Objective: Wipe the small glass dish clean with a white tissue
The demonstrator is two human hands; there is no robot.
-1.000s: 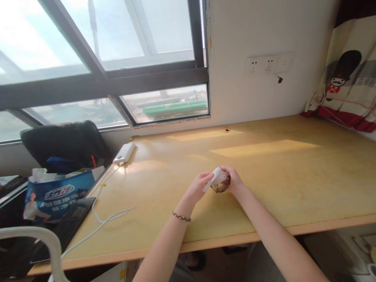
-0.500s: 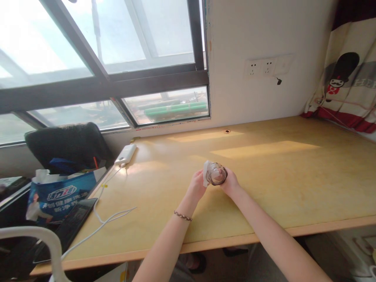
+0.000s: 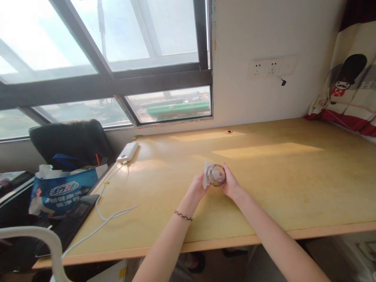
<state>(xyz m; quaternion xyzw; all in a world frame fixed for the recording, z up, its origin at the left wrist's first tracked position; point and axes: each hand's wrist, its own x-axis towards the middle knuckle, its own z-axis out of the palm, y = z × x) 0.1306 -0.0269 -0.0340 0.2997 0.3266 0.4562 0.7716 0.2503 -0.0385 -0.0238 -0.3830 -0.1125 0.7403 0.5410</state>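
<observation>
Above the middle of the wooden table (image 3: pixel 164 219) I hold a clear, brownish-tinted glass (image 3: pixel 216 175), its round end turned up toward me. My right hand (image 3: pixel 231 183) is closed around the glass's right side, with fingers partly hidden behind it. My left hand (image 3: pixel 198 185), with a braided bracelet on the wrist, is closed on a white tissue (image 3: pixel 206 178). That tissue lies against the left side of the glass. Most of the left fingers are hidden behind tissue and glass.
At the table's left edge lie a white power bank (image 3: pixel 127 152), its white cable (image 3: pixel 102 219) and a black tablet-like slab (image 3: pixel 70 223). A blue bag (image 3: pixel 64 192) stands by a dark chair (image 3: pixel 70 137). Behind are a window, wall sockets (image 3: pixel 266 68) and a curtain (image 3: pixel 349 86).
The glass has turned slightly between my hands, and the right fingers now show more at its upper right edge. My view has shifted a little. Both hands keep their hold.
</observation>
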